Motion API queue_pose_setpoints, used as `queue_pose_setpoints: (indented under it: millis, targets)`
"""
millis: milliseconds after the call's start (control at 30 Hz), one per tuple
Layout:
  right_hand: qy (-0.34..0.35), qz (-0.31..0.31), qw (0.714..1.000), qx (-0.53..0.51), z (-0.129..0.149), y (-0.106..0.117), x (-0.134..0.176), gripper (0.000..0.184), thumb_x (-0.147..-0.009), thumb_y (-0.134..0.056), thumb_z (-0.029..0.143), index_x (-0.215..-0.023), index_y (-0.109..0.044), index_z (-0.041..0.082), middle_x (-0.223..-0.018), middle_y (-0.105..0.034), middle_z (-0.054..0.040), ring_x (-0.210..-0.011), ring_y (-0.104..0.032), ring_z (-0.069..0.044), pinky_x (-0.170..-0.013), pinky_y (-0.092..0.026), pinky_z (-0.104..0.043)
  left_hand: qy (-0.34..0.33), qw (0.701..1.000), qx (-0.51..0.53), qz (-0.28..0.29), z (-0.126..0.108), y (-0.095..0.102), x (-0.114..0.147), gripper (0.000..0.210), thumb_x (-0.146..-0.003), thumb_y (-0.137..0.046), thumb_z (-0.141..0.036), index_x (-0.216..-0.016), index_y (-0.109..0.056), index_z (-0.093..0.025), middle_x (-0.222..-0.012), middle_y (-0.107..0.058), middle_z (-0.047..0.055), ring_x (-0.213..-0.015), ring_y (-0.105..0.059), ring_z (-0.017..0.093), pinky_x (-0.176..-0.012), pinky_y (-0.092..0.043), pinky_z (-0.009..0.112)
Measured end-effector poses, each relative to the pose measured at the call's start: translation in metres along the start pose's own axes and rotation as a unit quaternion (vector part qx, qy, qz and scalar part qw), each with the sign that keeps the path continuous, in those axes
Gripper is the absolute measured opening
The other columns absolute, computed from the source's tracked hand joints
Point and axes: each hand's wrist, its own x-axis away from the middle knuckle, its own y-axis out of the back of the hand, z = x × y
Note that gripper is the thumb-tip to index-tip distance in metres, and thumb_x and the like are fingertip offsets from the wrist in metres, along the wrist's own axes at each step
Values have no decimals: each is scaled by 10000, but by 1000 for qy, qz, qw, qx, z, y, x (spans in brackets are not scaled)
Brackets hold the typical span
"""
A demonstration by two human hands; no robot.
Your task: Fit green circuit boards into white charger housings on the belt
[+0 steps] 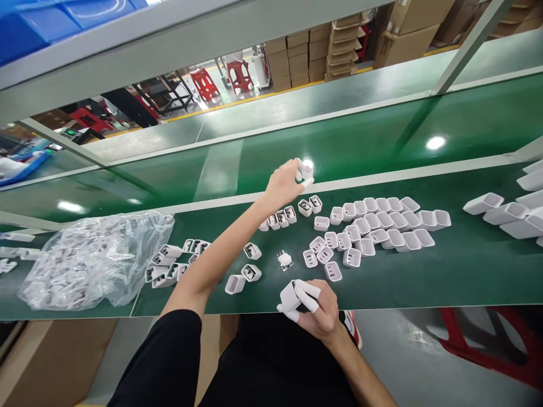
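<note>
My left hand [285, 182] reaches over the green belt, its fingertips in white finger cots closed around a white charger housing [308, 168]. Close to the table's front edge, my right hand [320, 310], also in white finger cots, grips another charger housing [289, 295] with a bit of green board showing at its top. A small circuit board with a white part [285, 260] lies on the table beyond that hand. Left of it are housings with parts inside [251, 273] and a tilted housing [235, 284]. Two filled housings [310, 204] stand below my left hand.
Rows of white housings [373, 223] cover the table's right middle, with more housings [515, 212] at the far right. A clear plastic bag of white parts [97, 260] lies left, beside grouped filled housings [169, 263]. A metal beam [212, 42] crosses above.
</note>
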Motion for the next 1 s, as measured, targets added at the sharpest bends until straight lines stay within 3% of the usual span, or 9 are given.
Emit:
queue_pose_setpoints:
  millis: [133,300,433,533,600,733,800,900,1000]
  targets:
    - [-11,0,1000,2,0,0,0,649,-859,-1031,249,-1431,-727,210,-1066,-868,-120,-885,-828,-263,-725,-736,-415,68,997,-21,20,28,-20,-54,466,-896,-821,-218,-1323,-637,-191,-1475,-665,195,-1189,-725,350,-977,-562,459]
    - [-7,-4,1000,9,0,-1,-2,541,-922,-971,225,-1402,-732,159,-1030,-863,-130,-886,-824,-258,-711,-721,-409,54,995,19,80,30,-29,-72,349,-803,-779,-82,-1128,-692,-172,-1131,-792,122,-975,-733,268,-922,-575,416]
    - [-3,-6,1000,8,0,-2,2,549,-907,-985,223,-1390,-738,136,-1042,-866,-137,-906,-825,-260,-718,-719,-411,-40,991,81,99,16,8,-33,370,-817,-803,-160,-1167,-687,-199,-1079,-807,50,-949,-730,211,-930,-593,373]
    - [3,0,1000,8,0,-1,2,568,-895,-1000,244,-1390,-737,148,-1041,-869,-130,-908,-824,-254,-713,-725,-405,-140,966,93,196,0,31,20,275,-829,-807,-204,-1071,-680,-235,-1037,-791,24,-938,-743,220,-868,-605,377]
    - [9,3,1000,6,0,0,0,565,-893,-1001,247,-1384,-738,153,-1022,-866,-122,-898,-822,-252,-709,-728,-401,-170,956,24,236,-12,30,56,255,-814,-749,-98,-962,-608,-251,-999,-756,21,-884,-723,227,-786,-587,386]
    - [18,8,1000,0,-1,1,-2,571,-884,-1002,224,-1383,-739,138,-1013,-856,-132,-882,-818,-257,-715,-726,-407,-174,957,-67,222,-26,3,99,440,-717,-563,120,-846,-415,-273,-952,-681,44,-781,-667,235,-670,-518,410]
    - [17,13,1000,-4,-1,1,0,599,-876,-1011,231,-1402,-736,152,-1037,-857,-136,-890,-820,-261,-733,-734,-421,-170,960,-68,210,-24,-4,103,442,-735,-581,118,-869,-426,-273,-993,-689,53,-799,-679,239,-672,-528,409]
    - [19,13,1000,-5,-1,0,3,617,-867,-1018,231,-1412,-738,158,-1038,-858,-137,-893,-822,-269,-731,-737,-429,-160,969,-2,187,-3,7,89,349,-861,-767,-72,-1055,-545,-259,-1159,-726,61,-940,-743,238,-778,-609,385]
    - [26,6,1000,4,-1,0,3,600,-887,-1001,223,-1423,-738,168,-1016,-856,-126,-863,-812,-257,-704,-725,-410,-81,989,100,76,40,32,59,436,-965,-806,-290,-1340,-584,-275,-1274,-734,62,-1029,-753,212,-931,-634,374]
